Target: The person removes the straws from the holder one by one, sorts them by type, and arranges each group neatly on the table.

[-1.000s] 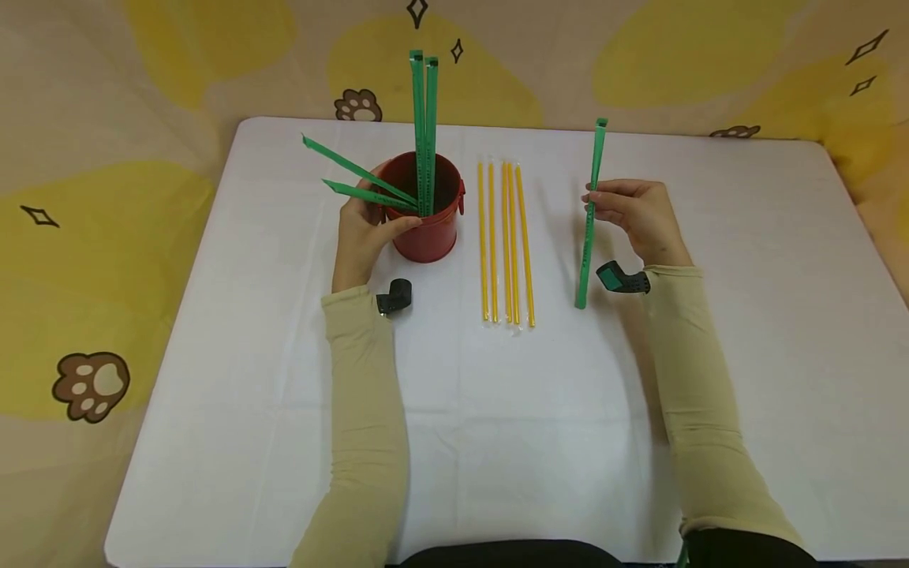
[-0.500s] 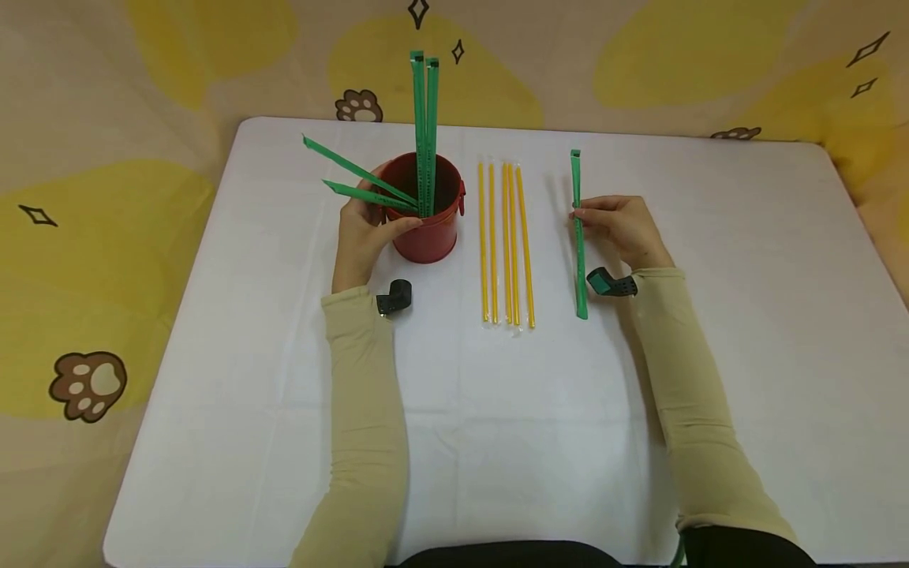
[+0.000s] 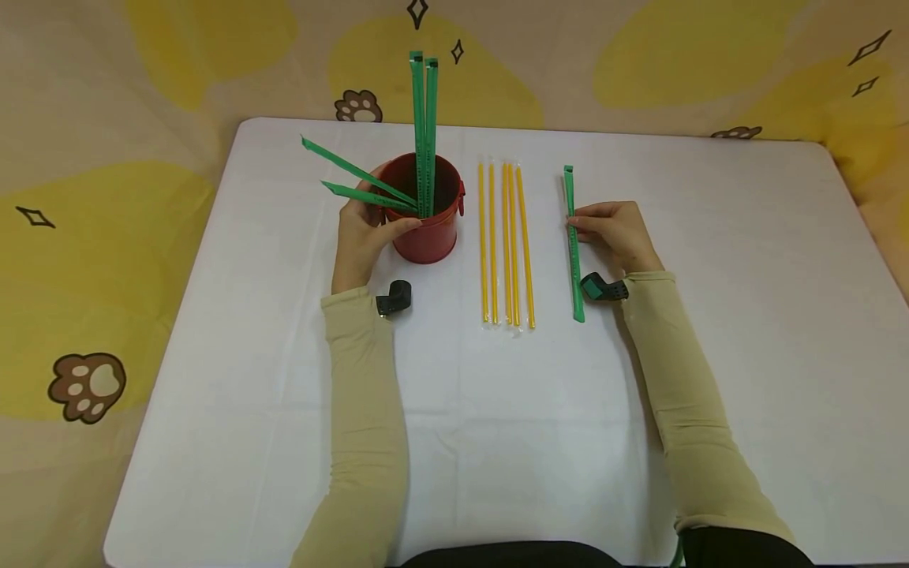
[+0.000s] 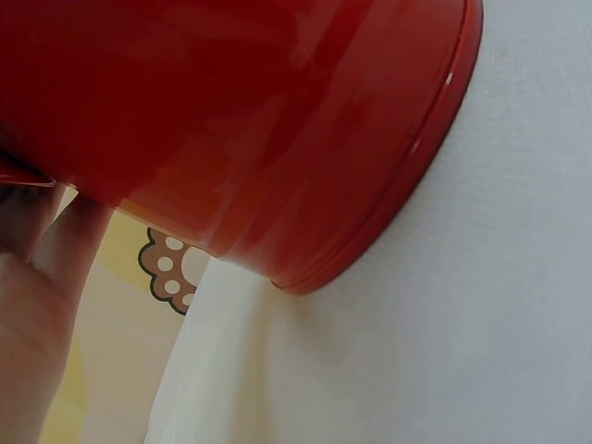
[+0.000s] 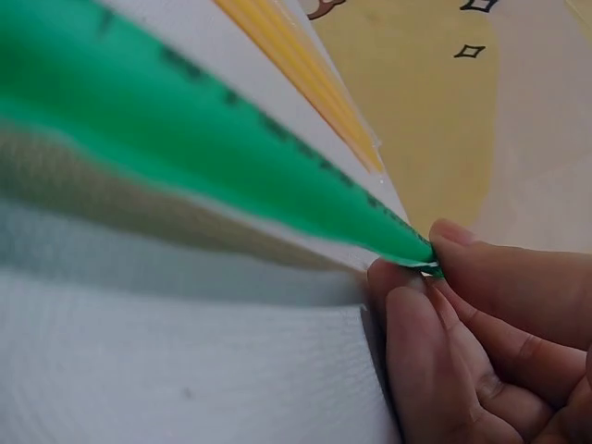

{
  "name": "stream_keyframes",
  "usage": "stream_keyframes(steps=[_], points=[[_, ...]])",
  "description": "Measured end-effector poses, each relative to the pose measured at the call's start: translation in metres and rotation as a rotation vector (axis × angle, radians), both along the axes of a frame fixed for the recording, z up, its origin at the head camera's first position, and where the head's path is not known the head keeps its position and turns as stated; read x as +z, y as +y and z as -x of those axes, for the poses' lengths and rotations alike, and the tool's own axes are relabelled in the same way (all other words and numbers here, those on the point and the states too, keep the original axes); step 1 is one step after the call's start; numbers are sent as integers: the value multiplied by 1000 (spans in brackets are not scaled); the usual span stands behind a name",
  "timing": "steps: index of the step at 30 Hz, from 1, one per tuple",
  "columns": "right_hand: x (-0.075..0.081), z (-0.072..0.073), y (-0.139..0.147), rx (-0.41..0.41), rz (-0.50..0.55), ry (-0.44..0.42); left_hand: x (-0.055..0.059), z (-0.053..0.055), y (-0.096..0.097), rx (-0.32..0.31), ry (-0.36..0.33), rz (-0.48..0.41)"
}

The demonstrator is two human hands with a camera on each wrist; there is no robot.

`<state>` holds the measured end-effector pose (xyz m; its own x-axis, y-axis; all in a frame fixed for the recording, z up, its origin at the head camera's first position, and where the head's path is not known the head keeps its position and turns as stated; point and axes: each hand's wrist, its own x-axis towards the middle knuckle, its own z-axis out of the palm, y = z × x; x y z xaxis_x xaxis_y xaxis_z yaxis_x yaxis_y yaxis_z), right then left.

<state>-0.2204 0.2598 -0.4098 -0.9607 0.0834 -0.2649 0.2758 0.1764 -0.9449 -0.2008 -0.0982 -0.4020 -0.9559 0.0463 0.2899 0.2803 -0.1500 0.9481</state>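
Observation:
My left hand grips the left side of a small red bucket, thumb along the front near the rim. The bucket stands upright on the table; its lower wall fills much of the left wrist view. Several green paper-wrapped straws stick out of it, two upright and two leaning left over the hand. My right hand pinches another green-wrapped straw between thumb and fingers, low over the table. In the right wrist view this straw runs from the fingertips to the upper left.
Several yellow straws in clear wrappers lie side by side between the bucket and the right hand. The white-covered table meets a patterned yellow-and-beige cloth at its back and left edges.
My right hand has moved left and slightly nearer to me, lowering the green-wrapped straw towards the table beside the yellow straws. The left hand and bucket have stayed in place.

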Motion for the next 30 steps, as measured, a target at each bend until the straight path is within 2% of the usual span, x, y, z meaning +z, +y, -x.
stream_keyframes(steps=[7,14,23,30], points=[[2,-1,-1,-15,-60,-8,0,0,0,1,-2,3],[1,0,-2,10,-109,15,0,-1,0,11,-12,15],[0,0,-1,41,-118,23,1,-1,1,6,-9,-6],[0,1,-1,35,-110,11,1,-1,1,5,-11,0]])
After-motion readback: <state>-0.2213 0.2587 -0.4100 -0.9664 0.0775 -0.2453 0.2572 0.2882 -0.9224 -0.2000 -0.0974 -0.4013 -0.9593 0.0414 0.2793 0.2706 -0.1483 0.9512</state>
